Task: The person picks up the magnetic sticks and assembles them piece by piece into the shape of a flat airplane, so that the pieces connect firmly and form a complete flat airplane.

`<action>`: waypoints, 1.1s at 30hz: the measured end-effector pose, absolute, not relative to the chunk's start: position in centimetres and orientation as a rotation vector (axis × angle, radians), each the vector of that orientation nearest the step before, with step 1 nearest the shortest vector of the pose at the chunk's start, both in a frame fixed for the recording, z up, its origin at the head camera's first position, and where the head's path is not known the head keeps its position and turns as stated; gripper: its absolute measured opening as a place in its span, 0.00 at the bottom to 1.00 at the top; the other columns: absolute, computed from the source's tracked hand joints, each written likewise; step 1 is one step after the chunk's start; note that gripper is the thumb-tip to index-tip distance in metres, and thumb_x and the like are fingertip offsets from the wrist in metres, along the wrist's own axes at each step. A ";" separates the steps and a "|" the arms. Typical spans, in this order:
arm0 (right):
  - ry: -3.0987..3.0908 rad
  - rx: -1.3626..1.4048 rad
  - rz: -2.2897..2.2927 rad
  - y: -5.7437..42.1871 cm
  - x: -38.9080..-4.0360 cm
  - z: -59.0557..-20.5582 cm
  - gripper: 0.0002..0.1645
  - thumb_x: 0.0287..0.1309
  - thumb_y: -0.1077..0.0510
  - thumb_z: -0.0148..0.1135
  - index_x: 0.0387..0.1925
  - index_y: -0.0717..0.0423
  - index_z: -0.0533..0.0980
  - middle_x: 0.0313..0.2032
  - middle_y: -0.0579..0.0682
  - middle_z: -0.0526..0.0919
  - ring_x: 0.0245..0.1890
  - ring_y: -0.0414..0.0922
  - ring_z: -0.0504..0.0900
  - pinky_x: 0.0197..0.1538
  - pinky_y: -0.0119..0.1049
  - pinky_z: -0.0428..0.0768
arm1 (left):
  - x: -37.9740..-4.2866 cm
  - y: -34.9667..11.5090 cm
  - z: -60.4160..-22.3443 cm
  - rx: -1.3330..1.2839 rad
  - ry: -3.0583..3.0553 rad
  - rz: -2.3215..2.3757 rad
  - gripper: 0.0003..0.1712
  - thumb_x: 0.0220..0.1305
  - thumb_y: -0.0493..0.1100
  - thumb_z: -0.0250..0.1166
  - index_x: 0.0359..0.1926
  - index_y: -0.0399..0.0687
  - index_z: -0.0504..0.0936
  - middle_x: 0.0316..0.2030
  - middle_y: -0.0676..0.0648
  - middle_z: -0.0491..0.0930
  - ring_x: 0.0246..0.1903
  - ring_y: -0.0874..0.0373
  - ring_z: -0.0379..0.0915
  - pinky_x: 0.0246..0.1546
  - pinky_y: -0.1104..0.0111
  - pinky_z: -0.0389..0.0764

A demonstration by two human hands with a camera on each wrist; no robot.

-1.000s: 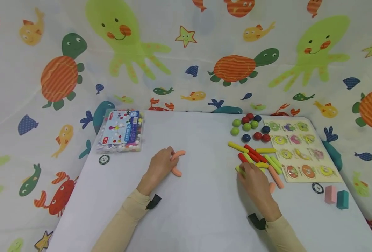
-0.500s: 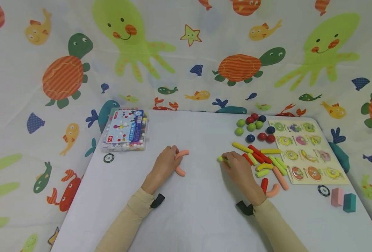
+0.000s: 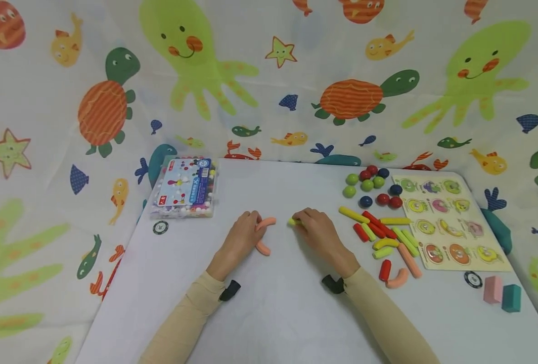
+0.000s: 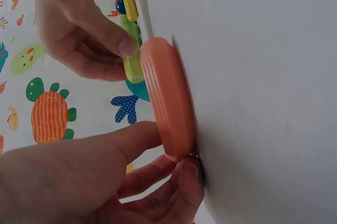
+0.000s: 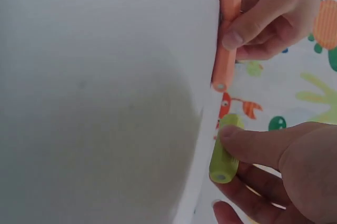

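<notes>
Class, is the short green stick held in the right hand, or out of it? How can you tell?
Held: both wrist views show the right hand pinching the green stick.

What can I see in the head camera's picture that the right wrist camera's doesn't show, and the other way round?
Only the head view shows the puzzle board, the coloured balls, the pink block and the teal block.

Only the right wrist view shows the pale spot in one end of the green stick.

Both show the left hand holding orange pieces, the right hand holding the green stick, the white tabletop and the sea-animal cloth.
</notes>
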State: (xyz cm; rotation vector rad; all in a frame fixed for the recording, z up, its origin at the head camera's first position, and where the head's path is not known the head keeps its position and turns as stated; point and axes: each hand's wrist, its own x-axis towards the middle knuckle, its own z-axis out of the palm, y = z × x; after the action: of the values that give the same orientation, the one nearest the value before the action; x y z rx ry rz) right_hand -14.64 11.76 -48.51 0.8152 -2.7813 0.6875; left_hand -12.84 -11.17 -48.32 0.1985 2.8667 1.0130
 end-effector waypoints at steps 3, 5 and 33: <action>-2.770 0.845 0.679 11.1 -15.0 -48.6 0.13 0.58 0.66 0.72 0.45 0.58 0.84 0.42 0.52 0.87 0.43 0.50 0.85 0.46 0.45 0.82 | -12.9 -11.1 -48.3 0.220 2.875 1.015 0.08 0.71 0.41 0.63 0.37 0.39 0.77 0.29 0.44 0.72 0.28 0.53 0.66 0.31 0.64 0.69; -2.767 0.862 0.671 10.8 -15.2 -48.7 0.13 0.58 0.65 0.72 0.45 0.58 0.84 0.42 0.52 0.87 0.43 0.50 0.85 0.46 0.44 0.82 | -13.0 -11.1 -48.3 0.223 2.876 1.017 0.09 0.71 0.41 0.63 0.37 0.39 0.77 0.29 0.44 0.72 0.28 0.53 0.66 0.30 0.64 0.69; -2.803 0.896 0.632 9.1 -16.1 -49.5 0.12 0.62 0.65 0.69 0.48 0.58 0.84 0.43 0.52 0.87 0.44 0.49 0.85 0.47 0.43 0.82 | -13.1 -11.0 -48.4 0.237 2.904 0.967 0.10 0.68 0.39 0.68 0.41 0.37 0.79 0.30 0.44 0.74 0.28 0.55 0.67 0.29 0.66 0.70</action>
State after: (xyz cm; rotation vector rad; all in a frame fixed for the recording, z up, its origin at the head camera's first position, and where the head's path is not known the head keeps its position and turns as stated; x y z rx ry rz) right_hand -16.11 9.07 -49.46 0.8955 -2.8026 0.6324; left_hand -13.13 -10.96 -48.40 0.2373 2.9044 0.9666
